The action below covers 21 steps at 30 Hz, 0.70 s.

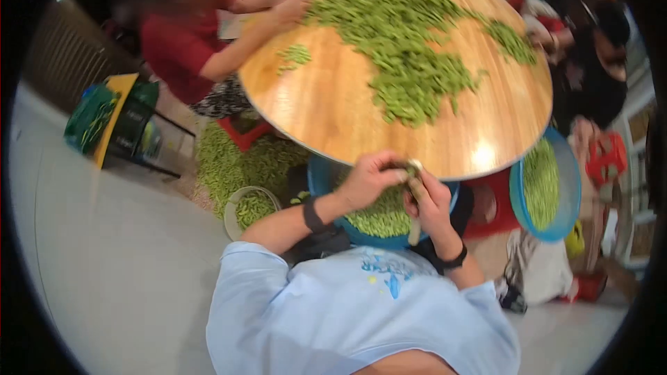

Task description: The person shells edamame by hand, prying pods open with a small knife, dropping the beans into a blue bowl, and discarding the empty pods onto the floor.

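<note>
A green pod, blurred, lies at the centre of the frame, above my blue tub of green beans. My left hand reaches in from the left, fingers pinched on it; my right hand angles in opposite, fingers curled round it. Upper centre: round wooden table, heaped pods. Upper left: 1 person in red. Right: 1 blue basin.

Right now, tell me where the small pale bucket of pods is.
In the head view, the bucket stands on the left, beside the large green heap and left of the blue basin.
</note>
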Tool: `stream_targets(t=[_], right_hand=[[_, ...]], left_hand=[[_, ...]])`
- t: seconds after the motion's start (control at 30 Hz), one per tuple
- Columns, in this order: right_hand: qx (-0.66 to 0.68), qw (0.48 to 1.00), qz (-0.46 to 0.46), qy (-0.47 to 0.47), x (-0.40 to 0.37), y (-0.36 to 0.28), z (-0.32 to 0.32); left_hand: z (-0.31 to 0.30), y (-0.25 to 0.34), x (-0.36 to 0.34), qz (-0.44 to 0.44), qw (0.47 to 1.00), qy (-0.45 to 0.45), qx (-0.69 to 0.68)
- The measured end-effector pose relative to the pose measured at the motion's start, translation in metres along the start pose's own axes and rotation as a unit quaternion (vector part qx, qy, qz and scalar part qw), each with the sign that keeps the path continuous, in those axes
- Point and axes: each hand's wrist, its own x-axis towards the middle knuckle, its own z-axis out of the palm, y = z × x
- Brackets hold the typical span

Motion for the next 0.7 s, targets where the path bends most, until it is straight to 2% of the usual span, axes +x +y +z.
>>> stream_targets(t=[0.27, 0.33, 0.37, 0.43, 0.57, 0.63, 0.67, 0.7], right_hand=[[0.117, 0.993, 0.005, -0.033, 0.010, 0.004, -0.009], [0.219, 0.971, 0.066, -0.067, 0.012, -0.002, -0.013], [0.219, 0.971, 0.067, -0.067, 0.012, 0.000, -0.015], [0.141, 0.988, 0.024, -0.054, 0.013, 0.005, -0.015], [0.083, 0.996, 0.014, -0.015, 0.014, 0.001, -0.010], [-0.030, 0.998, -0.027, 0.051, 0.014, 0.006, -0.010], [-0.031, 0.998, -0.027, 0.049, 0.014, 0.009, -0.012], [-0.121, 0.988, -0.083, 0.041, 0.015, 0.011, -0.013]], left_hand=[[-0.012, 0.000, 0.016, -0.056, 0.992, -0.037, -0.105], [-0.012, 0.002, 0.019, -0.095, 0.981, -0.042, -0.163], [-0.011, 0.002, 0.020, -0.096, 0.981, -0.041, -0.163], [-0.010, 0.000, 0.021, -0.103, 0.981, -0.036, -0.161], [-0.011, 0.000, 0.024, -0.087, 0.991, -0.016, -0.104], [-0.013, -0.003, 0.024, -0.077, 0.996, -0.019, -0.043], [-0.014, -0.003, 0.023, -0.077, 0.996, -0.018, -0.044], [-0.015, -0.003, 0.022, -0.098, 0.994, -0.022, -0.039]])
